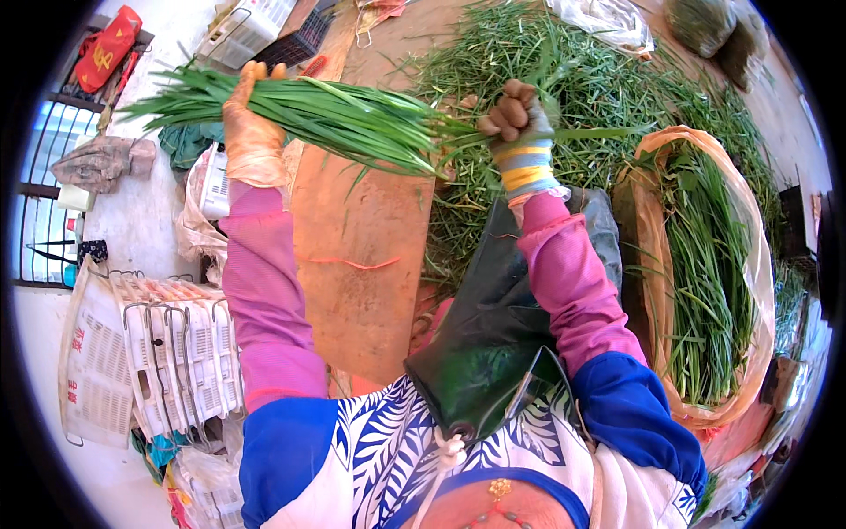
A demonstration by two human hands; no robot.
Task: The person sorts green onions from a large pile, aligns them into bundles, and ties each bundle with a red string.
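Note:
A long bunch of green chives [352,123] lies sideways in the air above a wooden board [366,264]. My left hand [251,132], in an orange glove, is wrapped round it toward its left end, the thumb side partly hidden by the leaves. At the bunch's right end, my right hand [520,119] is closed in a striped, soiled glove. Its fingers pinch thin loose chive blades, some of which trail out to the right. Below the bunch, a thin orange strip [357,263] rests on the board.
Loose chive leaves [493,53] are heaped behind and right of the board. At the right stands an open bag [646,291] of chives [709,273]. Stacked white crates [181,344] are at the left. A dark green apron [493,309] covers my lap.

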